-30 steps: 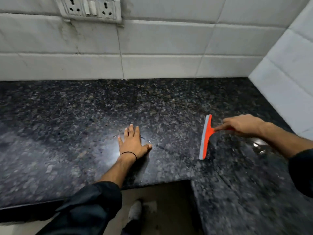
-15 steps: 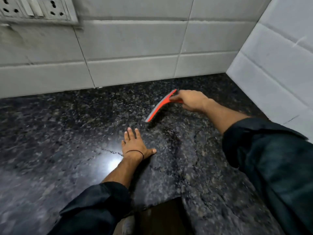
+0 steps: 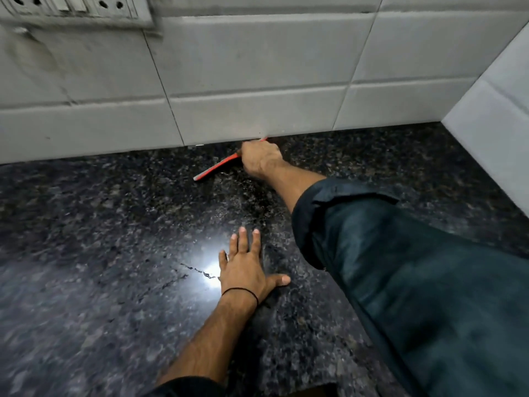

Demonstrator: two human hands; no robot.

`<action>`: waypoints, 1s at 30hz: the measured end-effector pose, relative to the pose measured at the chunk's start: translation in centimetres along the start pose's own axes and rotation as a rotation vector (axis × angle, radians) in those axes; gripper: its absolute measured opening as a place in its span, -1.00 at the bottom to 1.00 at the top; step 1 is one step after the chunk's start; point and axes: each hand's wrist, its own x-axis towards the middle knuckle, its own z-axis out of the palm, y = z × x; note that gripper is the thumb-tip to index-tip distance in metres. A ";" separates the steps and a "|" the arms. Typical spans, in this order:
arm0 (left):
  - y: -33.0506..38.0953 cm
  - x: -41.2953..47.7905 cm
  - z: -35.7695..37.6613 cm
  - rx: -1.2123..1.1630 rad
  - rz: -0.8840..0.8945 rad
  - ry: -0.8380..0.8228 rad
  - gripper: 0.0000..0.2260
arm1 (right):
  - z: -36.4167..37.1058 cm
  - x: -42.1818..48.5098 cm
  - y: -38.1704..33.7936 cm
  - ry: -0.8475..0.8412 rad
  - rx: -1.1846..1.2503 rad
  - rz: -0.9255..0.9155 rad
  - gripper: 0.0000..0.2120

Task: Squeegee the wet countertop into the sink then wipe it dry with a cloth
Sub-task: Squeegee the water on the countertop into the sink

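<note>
My right hand grips an orange squeegee far back on the dark speckled granite countertop, close to where it meets the tiled wall. The blade points left and touches the stone; its right end is hidden behind my fist. A thin line of water drops glints on the counter next to a bright light reflection. My left hand lies flat on the counter nearer to me, fingers spread, with a black band on the wrist. No sink and no cloth are in view.
White tiled walls close the back and the right side, forming a corner at the far right. A switch and socket plate sits on the wall at top left. The counter's front edge has a notch at the bottom.
My right hand has carried the squeegee from the right side of the counter away from me, up to the back wall. My left hand stays planted flat. The view has moved closer to the wall.
</note>
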 end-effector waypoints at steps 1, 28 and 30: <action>0.0 0.0 0.0 -0.004 -0.002 -0.002 0.10 | 0.0 -0.4 0.3 -0.016 -0.011 0.001 -0.62; 12.0 -1.2 1.6 0.031 0.231 -0.165 0.00 | -0.1 -38.2 29.6 -0.355 -0.232 0.221 -0.51; 13.9 -1.0 2.4 0.051 0.265 -0.167 -0.04 | -0.1 -39.7 31.1 -0.376 -0.239 0.259 -0.61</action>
